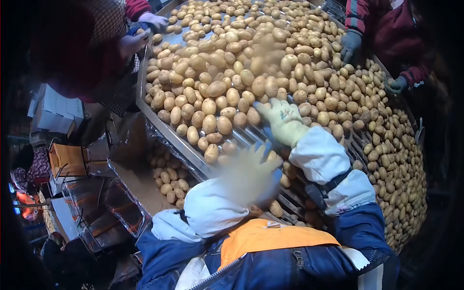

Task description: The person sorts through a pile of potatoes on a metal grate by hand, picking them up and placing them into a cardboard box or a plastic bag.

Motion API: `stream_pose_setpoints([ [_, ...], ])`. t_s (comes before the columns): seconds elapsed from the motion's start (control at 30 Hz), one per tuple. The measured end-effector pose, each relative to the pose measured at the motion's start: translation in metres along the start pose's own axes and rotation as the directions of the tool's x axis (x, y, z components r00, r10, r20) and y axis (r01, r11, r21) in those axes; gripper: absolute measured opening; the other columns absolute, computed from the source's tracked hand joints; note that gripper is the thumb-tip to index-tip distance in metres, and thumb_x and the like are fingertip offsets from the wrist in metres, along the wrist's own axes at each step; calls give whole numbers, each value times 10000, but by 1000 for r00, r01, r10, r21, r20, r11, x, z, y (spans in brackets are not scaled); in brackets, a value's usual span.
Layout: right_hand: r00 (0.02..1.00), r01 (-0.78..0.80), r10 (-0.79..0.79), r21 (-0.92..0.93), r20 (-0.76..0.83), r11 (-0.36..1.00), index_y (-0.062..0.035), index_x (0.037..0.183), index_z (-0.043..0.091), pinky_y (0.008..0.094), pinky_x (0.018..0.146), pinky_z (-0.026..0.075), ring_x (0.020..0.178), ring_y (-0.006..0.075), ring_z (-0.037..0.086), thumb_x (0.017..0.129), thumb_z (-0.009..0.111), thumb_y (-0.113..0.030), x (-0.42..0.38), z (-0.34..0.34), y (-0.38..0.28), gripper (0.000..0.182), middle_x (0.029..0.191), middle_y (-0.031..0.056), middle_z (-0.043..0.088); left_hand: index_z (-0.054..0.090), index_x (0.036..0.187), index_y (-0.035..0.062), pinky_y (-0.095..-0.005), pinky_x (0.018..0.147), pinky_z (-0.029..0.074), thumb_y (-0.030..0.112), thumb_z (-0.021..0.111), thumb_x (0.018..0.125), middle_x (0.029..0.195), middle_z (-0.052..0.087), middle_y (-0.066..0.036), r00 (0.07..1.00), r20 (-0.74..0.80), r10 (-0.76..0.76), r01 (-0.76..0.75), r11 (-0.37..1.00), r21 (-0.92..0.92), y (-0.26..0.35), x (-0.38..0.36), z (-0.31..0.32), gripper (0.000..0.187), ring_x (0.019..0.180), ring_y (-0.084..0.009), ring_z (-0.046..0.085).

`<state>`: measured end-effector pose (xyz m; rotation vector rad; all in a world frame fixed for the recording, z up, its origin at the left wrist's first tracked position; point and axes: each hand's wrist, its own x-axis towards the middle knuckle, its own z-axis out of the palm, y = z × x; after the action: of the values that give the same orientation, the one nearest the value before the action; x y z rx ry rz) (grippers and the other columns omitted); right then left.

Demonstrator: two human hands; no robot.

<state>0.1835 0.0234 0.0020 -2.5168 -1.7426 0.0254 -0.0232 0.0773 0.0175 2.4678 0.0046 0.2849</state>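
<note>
My left hand, in a pale yellow glove with blue on the fingers, is low over the slatted part of the sorting table. Its fingers are spread, and a blurry patch covers the back of the glove. Farther forward, my right hand wears a matching glove with dark marks on its back. Its fingers reach left against the potatoes, stretched out with their tips partly hidden. No potato shows in either grasp. Bare metal slats lie between and around my hands.
The table's metal rim runs along the left. Below it stands a cardboard box holding potatoes. A person with pinkish gloves stands at upper left; another with grey gloves works at upper right. White boxes are stacked at left.
</note>
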Motion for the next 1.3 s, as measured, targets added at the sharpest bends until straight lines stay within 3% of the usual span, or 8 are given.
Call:
stream_pose_setpoints([
  [0.1,984,-79,45,189,174,979,-192,1332,619,470,938,513,1114,374,633,856,754,-289,12,-15,10,504,1165,164,654,673,1298,58,-377,954,546,167,622,1022,1317,624,-234,957,-204,-207,123,925,-360,7,-10,-18,301,1177,-320,652],
  [0.17,967,-120,61,233,248,965,-156,1370,600,448,943,525,1105,373,653,845,774,-300,8,-34,6,572,1162,177,675,600,1369,39,-374,938,544,244,600,1039,1306,628,-167,789,159,-594,319,174,-932,5,-12,-25,388,1167,-289,649],
  [0.4,998,-60,23,690,63,721,10,1428,536,375,972,539,1107,262,685,937,733,-344,-25,-62,-11,637,1227,249,680,578,1328,81,-397,866,552,419,591,1040,1252,651,-73,720,555,-417,92,-735,-671,-25,-12,13,444,1048,-263,658],
  [0.7,995,76,-81,-66,-65,995,-94,1481,455,582,1093,312,1287,391,494,900,638,-573,32,-11,-5,775,1381,161,575,623,1188,80,-406,851,571,476,580,1037,1086,685,-107,671,558,-489,175,-627,-759,-20,-7,2,426,946,-266,684],
  [0.93,972,155,-167,79,167,985,-115,1397,565,555,1048,419,1256,391,542,911,676,-470,-78,-76,6,613,1341,166,613,651,1071,65,-391,735,591,518,535,1047,993,684,-97,760,489,-429,302,-433,-849,-53,-24,43,468,864,-265,697],
  [1.03,841,-219,97,172,532,960,-116,1294,648,500,946,507,1124,384,634,903,694,-411,-60,-106,1,491,1216,155,684,659,1026,28,-390,675,596,502,527,1055,952,696,-122,812,568,-134,254,-794,-552,-40,-14,18,492,778,-264,706],
  [1.13,988,139,-119,224,-99,965,-134,1246,663,483,884,524,1074,357,657,897,702,-260,-10,-72,-7,373,1165,136,702,662,1003,37,-362,647,593,470,556,1048,898,692,-109,740,597,-310,335,-599,-727,-28,-15,15,449,746,-233,697],
  [1.3,960,281,-278,112,-42,953,-175,1347,580,470,984,507,1166,336,621,885,693,-219,127,-8,-59,478,1252,124,639,660,1015,48,-364,631,594,479,593,1027,909,692,-100,713,592,-377,347,-543,-765,-34,-11,14,437,756,-227,696],
])
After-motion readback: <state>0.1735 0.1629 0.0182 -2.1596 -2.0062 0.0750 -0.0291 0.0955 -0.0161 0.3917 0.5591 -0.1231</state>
